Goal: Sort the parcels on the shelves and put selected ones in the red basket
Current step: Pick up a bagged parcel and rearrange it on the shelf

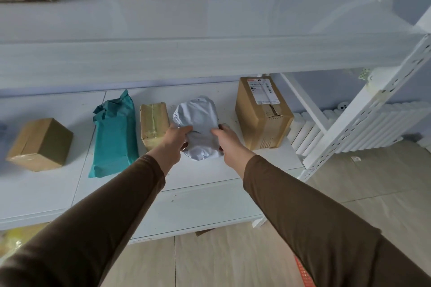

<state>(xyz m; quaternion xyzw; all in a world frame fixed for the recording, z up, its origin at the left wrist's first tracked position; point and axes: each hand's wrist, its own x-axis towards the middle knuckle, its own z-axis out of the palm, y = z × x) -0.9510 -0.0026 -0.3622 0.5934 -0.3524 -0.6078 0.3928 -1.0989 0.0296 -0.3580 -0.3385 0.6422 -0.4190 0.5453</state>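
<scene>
Both hands, left hand (pixel 176 137) and right hand (pixel 225 138), grip the white parcel (pixel 197 119); right of them, a box (pixel 262 112) bears an unreadable label (pixel 263 91).

Just one head cam, sitting above the lower shelf (pixel 210 177) and looking forward and down, pretty close; wide-angle lens is probably bending the edges.

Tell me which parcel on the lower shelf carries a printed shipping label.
The tall cardboard box at the right end of the row, right of the white bag held by both hands. A white label sits on its top; the other parcels show none.
</scene>
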